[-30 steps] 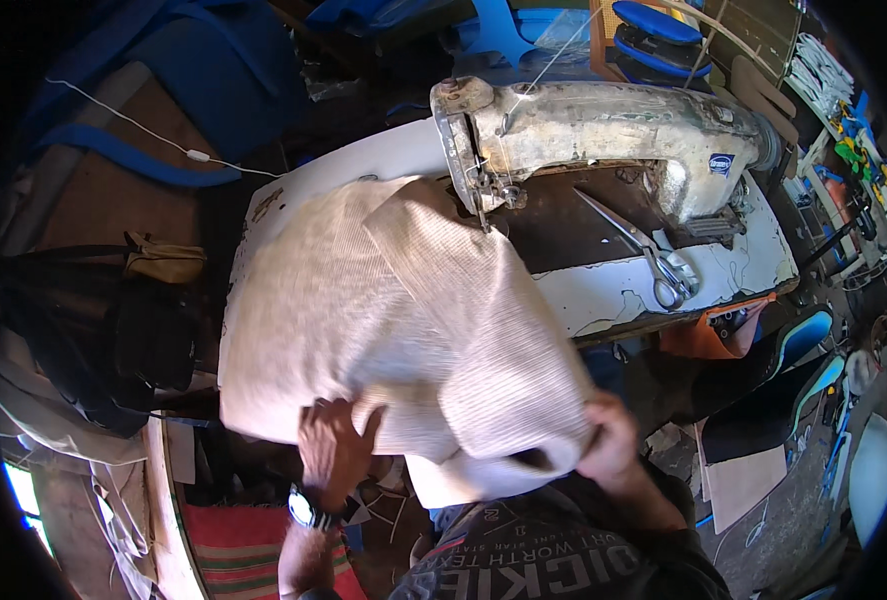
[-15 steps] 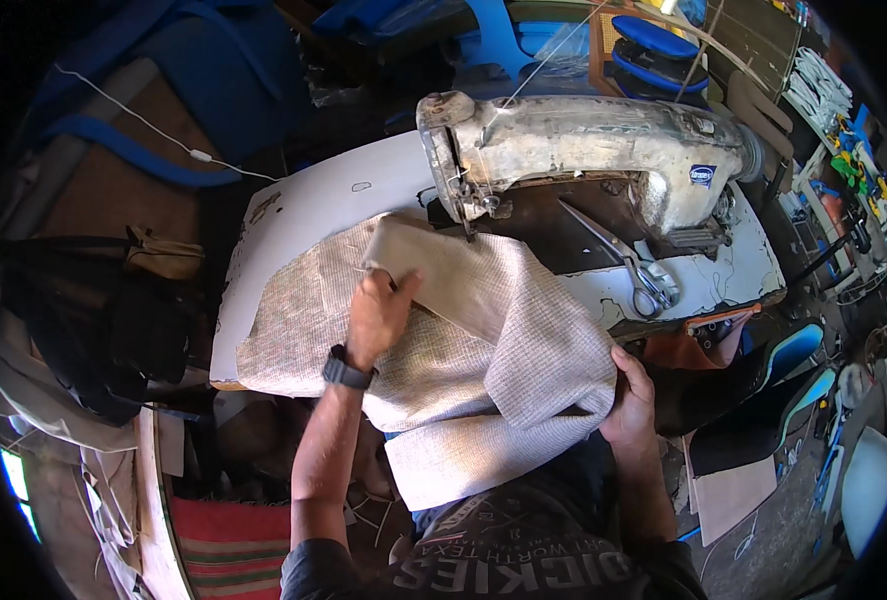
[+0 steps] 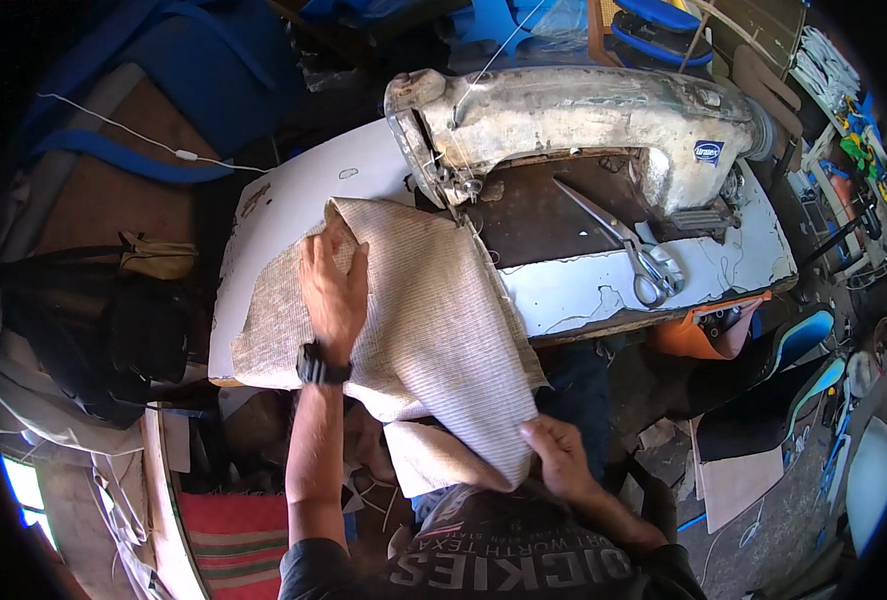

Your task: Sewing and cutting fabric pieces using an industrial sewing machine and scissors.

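Compared with the earlier frames, the fabric (image 3: 433, 290) has been unfolded on its right side: the bunched loop has been replaced by a flatter panel, and more of the dark machine bed (image 3: 523, 215) is exposed. The right hand (image 3: 561, 460) has been brought lower and nearer the body, while the left hand (image 3: 333, 297) has been shifted a little to the left.

The fabric is beige, with a fine ribbed weave, and is creased into soft ridges. A raised fold is formed at its upper edge, and a paler flap is hung below toward the lap. It is spread over the near left part of the white, chipped surface (image 3: 288, 195) and draped past the front edge; its upper right edge is set close to the needle area of the sewing machine (image 3: 583, 115).

The left fingers (image 3: 315, 262) are laid on the fabric just below the raised fold, with the thumb spread apart. By the right fingers the fabric's lower right edge is pinched. The scissors (image 3: 627, 239) are left lying to the right, well apart from both hands.
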Action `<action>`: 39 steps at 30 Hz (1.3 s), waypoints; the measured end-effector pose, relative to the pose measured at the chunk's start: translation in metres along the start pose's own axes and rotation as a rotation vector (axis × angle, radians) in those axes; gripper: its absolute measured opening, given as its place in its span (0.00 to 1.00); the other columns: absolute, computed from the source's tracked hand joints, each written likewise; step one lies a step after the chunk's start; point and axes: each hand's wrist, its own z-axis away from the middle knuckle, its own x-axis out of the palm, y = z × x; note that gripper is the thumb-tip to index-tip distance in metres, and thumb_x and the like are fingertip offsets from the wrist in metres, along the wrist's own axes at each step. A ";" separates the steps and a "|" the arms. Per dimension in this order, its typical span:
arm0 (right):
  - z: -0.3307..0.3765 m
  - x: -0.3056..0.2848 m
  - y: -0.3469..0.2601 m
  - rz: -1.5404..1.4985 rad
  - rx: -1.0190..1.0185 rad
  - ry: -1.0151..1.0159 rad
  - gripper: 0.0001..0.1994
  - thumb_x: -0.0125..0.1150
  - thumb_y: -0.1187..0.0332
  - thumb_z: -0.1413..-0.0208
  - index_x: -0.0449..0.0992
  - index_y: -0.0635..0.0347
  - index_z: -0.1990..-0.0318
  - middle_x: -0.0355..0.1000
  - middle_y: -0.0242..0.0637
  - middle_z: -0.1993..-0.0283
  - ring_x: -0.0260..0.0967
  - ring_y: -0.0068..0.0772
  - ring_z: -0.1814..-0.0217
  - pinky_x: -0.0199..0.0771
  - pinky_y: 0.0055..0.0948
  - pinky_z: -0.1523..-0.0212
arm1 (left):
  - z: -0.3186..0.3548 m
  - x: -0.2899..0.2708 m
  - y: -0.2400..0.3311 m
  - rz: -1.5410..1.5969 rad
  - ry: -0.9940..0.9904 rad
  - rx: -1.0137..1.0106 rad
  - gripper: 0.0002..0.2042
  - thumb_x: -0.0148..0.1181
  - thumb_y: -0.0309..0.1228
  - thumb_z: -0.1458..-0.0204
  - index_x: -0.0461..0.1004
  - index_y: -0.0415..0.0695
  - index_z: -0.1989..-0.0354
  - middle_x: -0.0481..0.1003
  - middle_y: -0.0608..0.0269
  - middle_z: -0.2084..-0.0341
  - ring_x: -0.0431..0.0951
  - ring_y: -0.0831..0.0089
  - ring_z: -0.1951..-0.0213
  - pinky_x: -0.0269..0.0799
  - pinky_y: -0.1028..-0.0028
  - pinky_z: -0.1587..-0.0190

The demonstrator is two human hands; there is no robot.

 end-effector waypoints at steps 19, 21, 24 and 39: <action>-0.001 0.012 0.003 0.047 0.078 -0.082 0.18 0.52 0.62 0.19 0.83 0.69 0.50 0.83 0.33 0.54 0.75 0.16 0.51 0.74 0.24 0.47 | 0.018 -0.027 -0.144 -0.050 -0.341 -0.054 0.23 0.62 0.38 0.30 0.76 0.39 0.31 0.72 0.40 0.30 0.73 0.42 0.30 0.69 0.53 0.27; -0.002 0.014 0.004 0.074 0.118 -0.066 0.17 0.52 0.62 0.19 0.83 0.69 0.51 0.83 0.33 0.55 0.75 0.16 0.52 0.74 0.24 0.47 | 0.017 -0.031 -0.128 -0.063 -0.311 -0.128 0.21 0.64 0.36 0.31 0.78 0.38 0.34 0.74 0.42 0.33 0.76 0.43 0.33 0.72 0.53 0.29; -0.002 0.013 0.008 0.073 0.090 -0.048 0.17 0.52 0.62 0.19 0.83 0.69 0.50 0.83 0.32 0.55 0.74 0.16 0.53 0.75 0.24 0.48 | 0.010 -0.032 -0.081 -0.070 -0.109 -0.104 0.16 0.66 0.30 0.33 0.80 0.37 0.39 0.79 0.47 0.39 0.80 0.48 0.38 0.76 0.55 0.32; -0.001 0.007 0.009 0.167 0.196 -0.079 0.18 0.52 0.61 0.19 0.82 0.68 0.48 0.78 0.27 0.61 0.69 0.13 0.60 0.73 0.24 0.58 | 0.002 0.027 0.050 0.377 -0.696 0.361 0.18 0.62 0.30 0.32 0.81 0.39 0.37 0.76 0.48 0.33 0.76 0.51 0.31 0.74 0.56 0.29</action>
